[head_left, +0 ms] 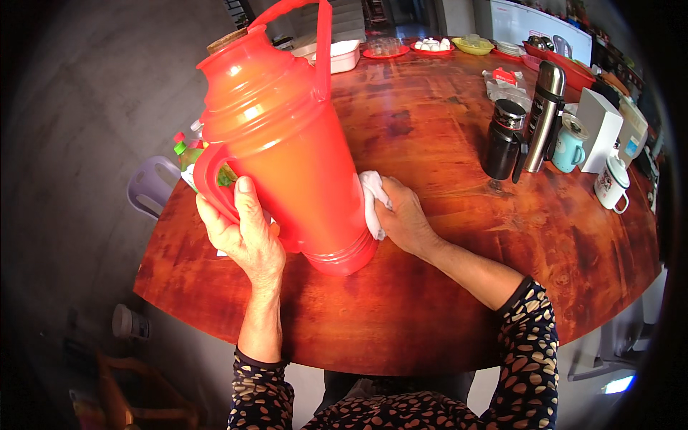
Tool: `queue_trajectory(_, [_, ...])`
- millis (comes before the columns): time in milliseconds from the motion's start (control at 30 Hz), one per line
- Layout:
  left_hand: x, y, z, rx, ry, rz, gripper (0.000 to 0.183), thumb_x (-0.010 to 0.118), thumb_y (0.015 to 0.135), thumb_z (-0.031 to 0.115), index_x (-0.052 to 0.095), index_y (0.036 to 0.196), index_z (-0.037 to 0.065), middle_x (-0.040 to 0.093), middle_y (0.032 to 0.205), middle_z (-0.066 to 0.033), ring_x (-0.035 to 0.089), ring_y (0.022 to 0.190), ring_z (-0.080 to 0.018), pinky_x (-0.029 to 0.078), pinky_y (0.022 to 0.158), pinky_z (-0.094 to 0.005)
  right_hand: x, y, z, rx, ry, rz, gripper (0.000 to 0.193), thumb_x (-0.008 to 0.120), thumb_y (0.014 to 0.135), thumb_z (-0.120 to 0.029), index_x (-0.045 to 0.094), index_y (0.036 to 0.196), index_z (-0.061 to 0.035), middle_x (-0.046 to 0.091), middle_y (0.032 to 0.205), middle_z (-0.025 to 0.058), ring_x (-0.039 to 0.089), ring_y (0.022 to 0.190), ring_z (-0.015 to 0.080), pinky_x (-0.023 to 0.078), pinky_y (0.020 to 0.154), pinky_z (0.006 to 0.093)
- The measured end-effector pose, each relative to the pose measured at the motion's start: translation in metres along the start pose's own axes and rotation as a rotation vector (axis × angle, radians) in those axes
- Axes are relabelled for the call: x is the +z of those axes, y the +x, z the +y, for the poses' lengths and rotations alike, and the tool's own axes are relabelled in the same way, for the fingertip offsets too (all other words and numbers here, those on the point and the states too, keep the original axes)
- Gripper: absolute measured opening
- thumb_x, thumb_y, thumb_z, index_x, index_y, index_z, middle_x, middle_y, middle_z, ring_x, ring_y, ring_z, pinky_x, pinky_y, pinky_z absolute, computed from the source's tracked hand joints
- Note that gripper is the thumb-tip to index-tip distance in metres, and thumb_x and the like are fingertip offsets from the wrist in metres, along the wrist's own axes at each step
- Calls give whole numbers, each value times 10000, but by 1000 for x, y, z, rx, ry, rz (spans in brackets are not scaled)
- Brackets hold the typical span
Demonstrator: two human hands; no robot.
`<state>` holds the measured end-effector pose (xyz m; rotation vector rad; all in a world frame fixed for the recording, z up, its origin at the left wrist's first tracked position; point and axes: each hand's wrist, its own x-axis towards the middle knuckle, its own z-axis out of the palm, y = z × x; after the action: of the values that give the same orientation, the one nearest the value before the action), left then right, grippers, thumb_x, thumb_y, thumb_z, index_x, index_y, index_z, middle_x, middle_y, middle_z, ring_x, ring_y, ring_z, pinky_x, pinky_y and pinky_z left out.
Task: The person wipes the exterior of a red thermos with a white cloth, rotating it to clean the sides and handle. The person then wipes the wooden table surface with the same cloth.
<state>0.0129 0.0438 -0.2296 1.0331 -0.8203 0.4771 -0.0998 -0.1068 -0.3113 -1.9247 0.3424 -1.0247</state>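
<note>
A big red thermos flask (287, 158) with a cork stopper (227, 41) and a raised carrying handle leans to the left over the wooden table. My left hand (247, 233) is closed round its side handle, thumb on top. On the flask's lower right side, my right hand (405, 215) presses a bunched white cloth (373, 204) against the red wall. The fingers of that hand are partly hidden behind the cloth. Whether the flask's base touches the table I cannot tell.
Right of the flask stand a black lidded mug (504, 143), a steel vacuum flask (546, 118), a light-blue mug (570, 143), a white box (599, 129) and a white lidded mug (612, 185). Red plates (385, 53) and a white tub (344, 57) line the table's far edge. Bottles (188, 161) stand behind the flask.
</note>
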Motion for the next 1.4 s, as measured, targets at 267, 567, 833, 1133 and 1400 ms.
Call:
queue_trajectory(267, [5, -1, 4, 1, 8, 6, 203, 581, 946, 178, 522, 1099, 59, 563, 806, 28, 450, 573, -17, 329, 472, -178, 6, -1, -29, -261, 4, 161, 365, 464, 856, 38, 480, 1219, 63, 534, 1111, 235, 572, 996, 386, 477, 845, 386])
queue_trajectory(567, [-1, -2, 0, -16, 5, -4, 239, 586, 934, 116, 508, 1134, 11, 573, 920, -18, 500, 715, -50, 413, 608, -196, -5, 22, -31, -257, 12, 86, 362, 472, 833, 64, 500, 1194, 52, 557, 1032, 225, 584, 945, 379, 482, 816, 381])
queue_trajectory(833, [4, 0, 3, 7, -2, 15, 225, 584, 945, 185, 525, 1117, 53, 566, 825, 27, 446, 597, -15, 338, 494, -179, 13, 24, -29, -335, 72, 151, 492, 448, 797, 88, 418, 1287, 73, 450, 1209, 230, 472, 1090, 384, 420, 917, 404])
queue_trajectory(1133, [9, 0, 0, 7, -60, 43, 234, 590, 938, 158, 515, 1126, 40, 571, 845, 10, 473, 631, -30, 367, 528, -188, 31, 2, -38, -793, -341, 365, 599, 569, 793, 57, 364, 1355, 41, 372, 1308, 256, 437, 1094, 402, 396, 931, 442])
queue_trajectory(1400, [5, -2, 1, 2, -36, 19, 215, 596, 937, 175, 525, 1100, 54, 571, 808, 21, 451, 574, -14, 330, 480, -179, 12, 40, -47, -639, -70, 255, 523, 442, 822, 44, 362, 1338, 61, 390, 1308, 250, 423, 1188, 406, 337, 1031, 419])
